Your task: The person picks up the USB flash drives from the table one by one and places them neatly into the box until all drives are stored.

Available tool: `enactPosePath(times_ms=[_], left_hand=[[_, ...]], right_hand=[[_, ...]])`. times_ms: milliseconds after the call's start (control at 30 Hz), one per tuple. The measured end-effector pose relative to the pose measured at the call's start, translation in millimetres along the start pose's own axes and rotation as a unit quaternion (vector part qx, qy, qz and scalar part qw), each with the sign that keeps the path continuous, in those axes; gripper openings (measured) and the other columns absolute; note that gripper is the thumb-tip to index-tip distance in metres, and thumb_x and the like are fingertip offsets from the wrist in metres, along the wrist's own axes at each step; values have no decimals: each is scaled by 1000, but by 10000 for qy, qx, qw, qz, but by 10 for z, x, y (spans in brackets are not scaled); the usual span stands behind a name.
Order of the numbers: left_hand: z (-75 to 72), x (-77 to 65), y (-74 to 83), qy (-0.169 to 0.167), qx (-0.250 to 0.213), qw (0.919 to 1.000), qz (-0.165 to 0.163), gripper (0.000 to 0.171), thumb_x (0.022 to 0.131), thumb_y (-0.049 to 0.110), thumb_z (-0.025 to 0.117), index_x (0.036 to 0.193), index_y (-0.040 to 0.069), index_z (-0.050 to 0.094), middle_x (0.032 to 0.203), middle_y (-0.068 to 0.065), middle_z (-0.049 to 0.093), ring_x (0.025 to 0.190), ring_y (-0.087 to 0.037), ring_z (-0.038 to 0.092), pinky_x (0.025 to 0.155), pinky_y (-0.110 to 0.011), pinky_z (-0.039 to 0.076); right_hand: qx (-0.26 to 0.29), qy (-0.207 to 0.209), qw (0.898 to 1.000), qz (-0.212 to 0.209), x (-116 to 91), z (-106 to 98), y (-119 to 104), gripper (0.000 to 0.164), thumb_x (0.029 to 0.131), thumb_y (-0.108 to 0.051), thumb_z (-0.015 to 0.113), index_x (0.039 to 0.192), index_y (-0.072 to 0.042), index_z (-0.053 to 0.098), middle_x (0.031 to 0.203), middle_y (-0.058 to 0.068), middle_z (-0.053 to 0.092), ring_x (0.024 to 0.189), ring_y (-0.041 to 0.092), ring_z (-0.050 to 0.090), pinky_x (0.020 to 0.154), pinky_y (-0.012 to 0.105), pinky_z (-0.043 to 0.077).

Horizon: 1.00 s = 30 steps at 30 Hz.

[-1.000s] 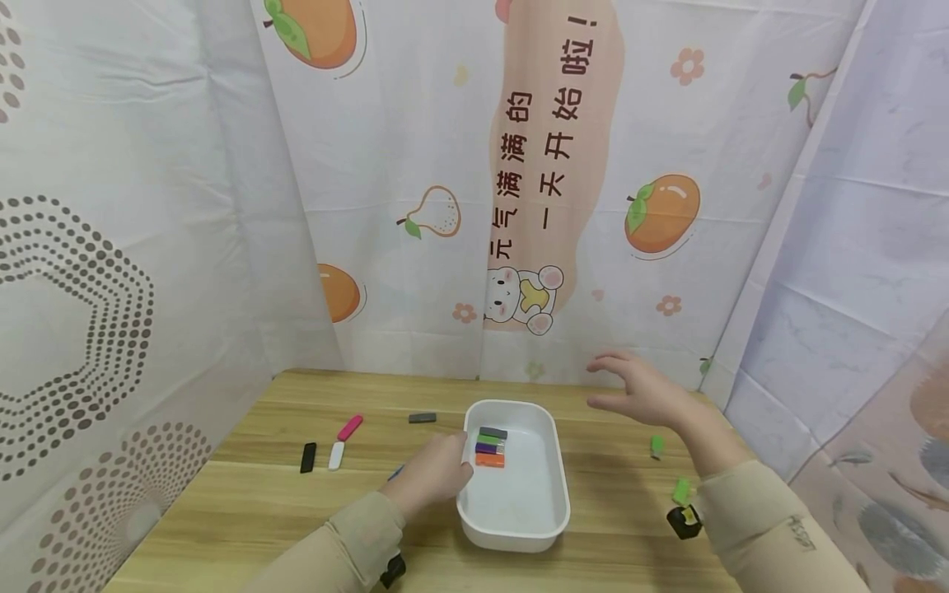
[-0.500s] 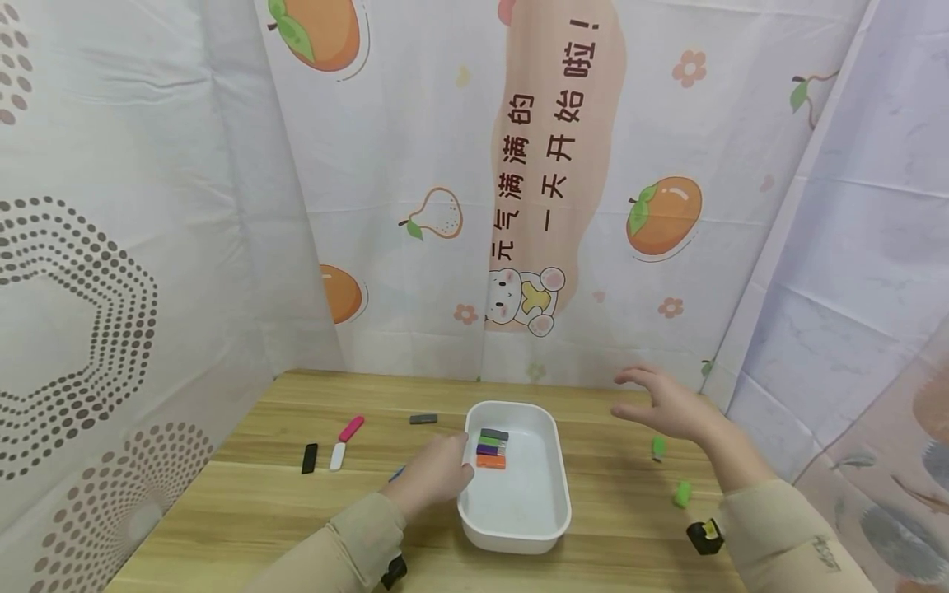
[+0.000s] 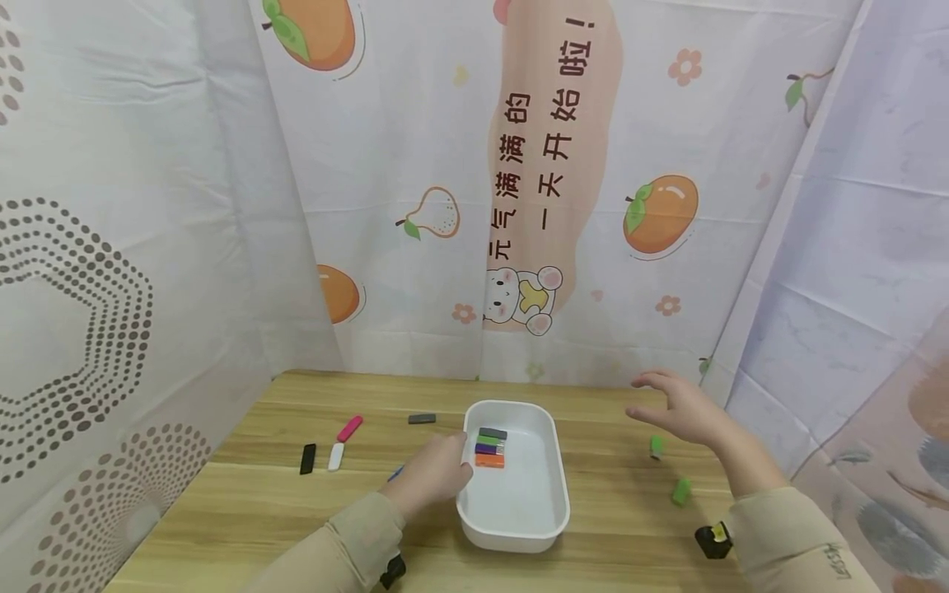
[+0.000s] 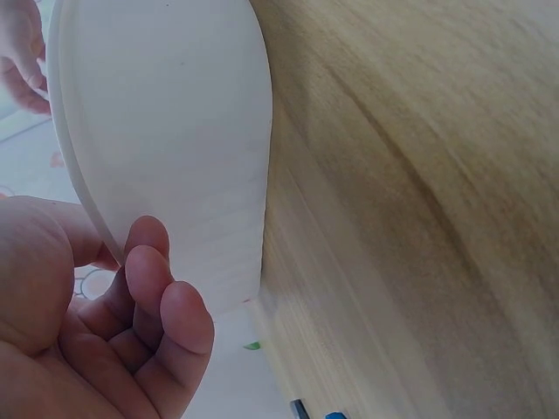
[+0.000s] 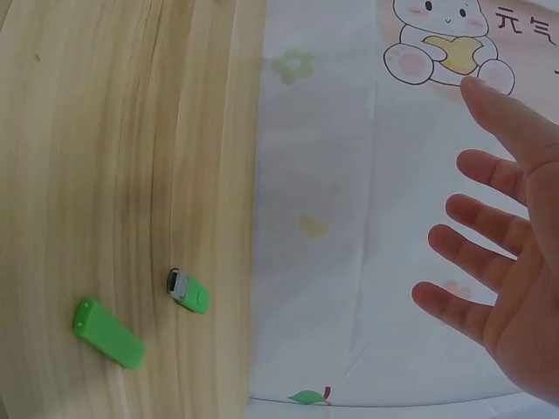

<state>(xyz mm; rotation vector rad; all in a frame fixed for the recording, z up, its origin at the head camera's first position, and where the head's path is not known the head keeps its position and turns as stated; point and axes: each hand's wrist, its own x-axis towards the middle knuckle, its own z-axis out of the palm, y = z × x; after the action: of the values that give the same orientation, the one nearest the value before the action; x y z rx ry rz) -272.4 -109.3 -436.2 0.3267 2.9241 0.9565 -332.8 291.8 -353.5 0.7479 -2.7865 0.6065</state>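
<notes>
My left hand (image 3: 436,469) grips the left rim of a white plastic basin (image 3: 519,494), thumb on one side of the wall and fingers curled on the other. Inside, near its left wall, lie grey, green, purple (image 3: 487,449) and orange (image 3: 490,461) USB flash drives in a row. Raised above the right part of the table, my right hand (image 3: 682,409) holds nothing, its fingers spread and slightly bent. Below it are two green sticks: a flash drive (image 5: 189,291) with its metal plug showing, and a plain green one (image 5: 108,333) nearer me.
On the left of the wooden table (image 3: 245,502) lie a pink (image 3: 350,428), a white (image 3: 336,455) and a black (image 3: 307,458) stick. A grey one (image 3: 422,418) lies behind my left hand; a blue one (image 3: 396,473) is partly hidden by it. Printed curtains (image 3: 408,329) enclose the table.
My right hand has moved rightward and slightly down, away from the basin toward the green sticks. The left hand and the basin stay in place.
</notes>
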Motion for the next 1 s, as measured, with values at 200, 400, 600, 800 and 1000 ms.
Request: enactPosePath(times_ms=[200, 400, 600, 800, 1000], left_hand=[[-1, 11, -22, 16, -3, 10000, 8, 46, 96, 12, 65, 136, -7, 56, 124, -22, 65, 89, -21, 62, 77, -40, 59], [1, 17, -24, 14, 0, 10000, 76, 45, 95, 12, 66, 135, -7, 56, 121, -21, 66, 87, -21, 62, 75, -39, 58], [11, 35, -28, -9, 15, 10000, 29, 47, 95, 12, 66, 137, -7, 55, 126, -23, 65, 90, -21, 63, 79, -42, 59], [8, 40, -25, -1, 71, 10000, -23, 48, 96, 13, 66, 138, -7, 54, 128, -23, 64, 91, -21, 63, 80, -41, 59], [12, 24, -35, 1, 45, 10000, 6, 47, 95, 12, 66, 136, -8, 55, 126, -25, 64, 89, -22, 62, 76, -39, 59]], right_hand=[[-24, 23, 9996, 290, -18, 42, 58, 63, 93, -49, 71, 131, 1, 62, 135, 27, 57, 120, 50, 54, 94, 66, 46], [-101, 36, 9971, 756, -45, 122, 170, 69, 92, -54, 70, 131, 2, 62, 132, 28, 59, 115, 52, 57, 89, 66, 48], [-202, -16, 9943, 1046, -74, 174, 250, 78, 91, -63, 66, 132, 3, 61, 133, 32, 58, 116, 55, 55, 87, 67, 48], [-191, -35, 9925, 1211, -117, 234, 329, 81, 91, -66, 64, 130, 5, 62, 130, 32, 60, 112, 54, 58, 86, 65, 49], [-319, -35, 9896, 1403, -163, 305, 416, 76, 91, -64, 65, 125, 5, 65, 129, 33, 59, 114, 55, 56, 87, 66, 49]])
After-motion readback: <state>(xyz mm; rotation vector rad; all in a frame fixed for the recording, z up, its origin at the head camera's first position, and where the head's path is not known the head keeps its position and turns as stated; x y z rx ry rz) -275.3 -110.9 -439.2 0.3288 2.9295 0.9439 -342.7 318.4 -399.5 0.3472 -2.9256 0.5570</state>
